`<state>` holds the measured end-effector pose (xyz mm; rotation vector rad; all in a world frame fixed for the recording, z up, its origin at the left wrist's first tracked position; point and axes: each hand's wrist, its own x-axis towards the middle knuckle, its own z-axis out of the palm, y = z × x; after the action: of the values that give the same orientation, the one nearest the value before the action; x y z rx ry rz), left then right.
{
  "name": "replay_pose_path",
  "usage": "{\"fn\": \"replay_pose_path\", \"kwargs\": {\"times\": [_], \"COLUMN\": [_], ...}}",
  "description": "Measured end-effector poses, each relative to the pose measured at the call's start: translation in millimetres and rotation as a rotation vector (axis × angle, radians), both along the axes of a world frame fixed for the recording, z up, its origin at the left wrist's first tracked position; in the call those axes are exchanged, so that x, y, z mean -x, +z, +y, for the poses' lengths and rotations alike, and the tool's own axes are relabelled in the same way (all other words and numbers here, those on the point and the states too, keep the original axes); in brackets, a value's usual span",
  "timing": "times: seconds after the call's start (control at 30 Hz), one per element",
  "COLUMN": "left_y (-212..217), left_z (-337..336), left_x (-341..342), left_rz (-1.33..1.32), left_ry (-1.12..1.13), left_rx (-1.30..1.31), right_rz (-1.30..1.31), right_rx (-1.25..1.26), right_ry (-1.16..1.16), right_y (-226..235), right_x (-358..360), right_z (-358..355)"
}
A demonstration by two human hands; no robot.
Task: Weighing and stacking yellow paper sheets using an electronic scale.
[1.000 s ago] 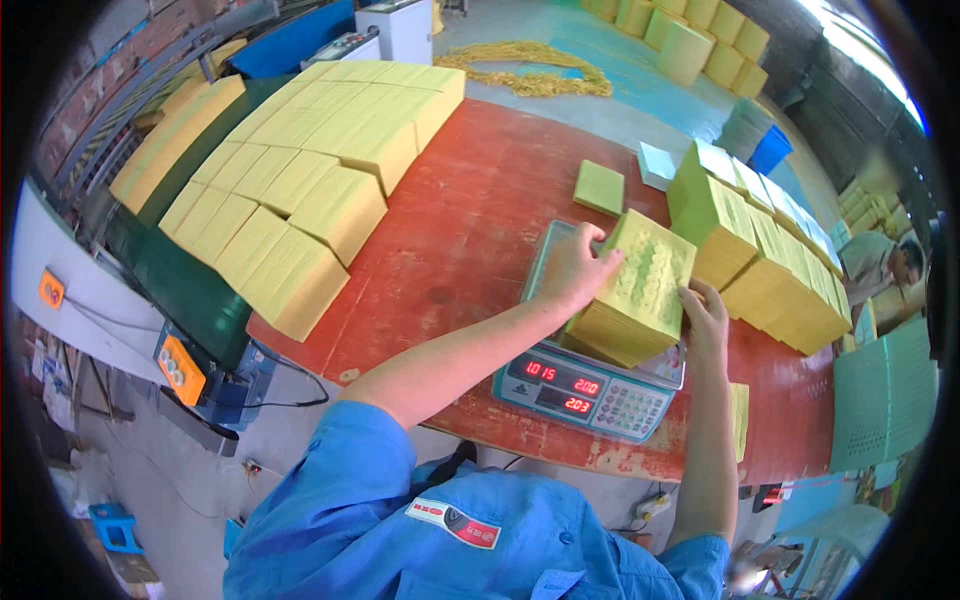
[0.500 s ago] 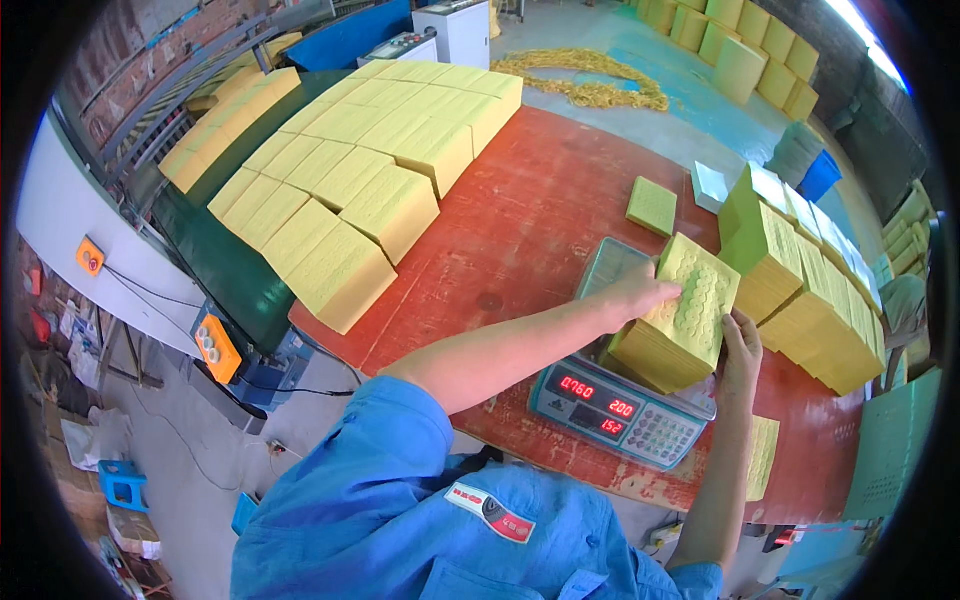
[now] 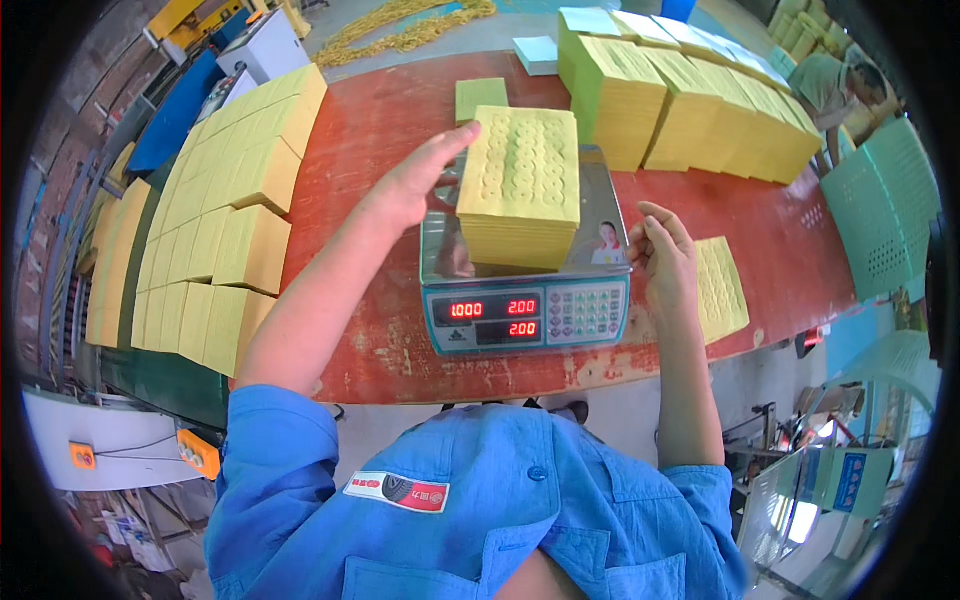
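Note:
A thick stack of yellow embossed paper sheets (image 3: 520, 185) rests on the steel pan of a digital weighing scale (image 3: 590, 270) with red lit digits. At the stack's upper left edge is my left hand (image 3: 425, 175), its fingers stretched out, with the fingertips at or just touching the paper. My right hand (image 3: 665, 250) hangs to the right of the scale, apart from the stack. Its fingers are loosely bent and nothing shows in them. Below and right of that hand lies a thin yellow embossed pad (image 3: 722, 288); another small yellow pad (image 3: 481, 97) lies behind the scale.
Tall yellow paper stacks (image 3: 615, 105) stand in a row at the back right of the red table (image 3: 370, 270). Yellow paper blocks (image 3: 240, 165) fill the left side. A pale blue-white pad (image 3: 537, 55) lies at the back. A person (image 3: 840, 95) is beyond the far right.
My view has swung right. Both hands have let go of the paper stack, which now sits squarely on the scale. The right hand has drawn away, and the scale's digits have changed.

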<state>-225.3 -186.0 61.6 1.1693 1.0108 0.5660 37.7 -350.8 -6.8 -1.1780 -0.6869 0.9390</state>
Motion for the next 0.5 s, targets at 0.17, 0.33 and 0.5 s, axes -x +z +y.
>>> {"fn": "replay_pose_path", "kwargs": {"times": [0.17,0.33,0.5], "left_y": [-30,-19,-22], "left_z": [21,4,11], "left_x": [-5,-23,-28], "left_rz": [-0.075,-0.043,-0.021], "left_ry": [-0.102,-0.144,-0.194], "left_rx": [0.07,0.106,0.099], "right_rz": [0.153,0.233,0.474], "right_rx": [-0.009,0.112,0.159], "right_ry": [0.054,0.164,0.191], "right_y": [-12,-43,-73], "right_x": [7,31,53], "right_z": [-34,-70,-82]}}
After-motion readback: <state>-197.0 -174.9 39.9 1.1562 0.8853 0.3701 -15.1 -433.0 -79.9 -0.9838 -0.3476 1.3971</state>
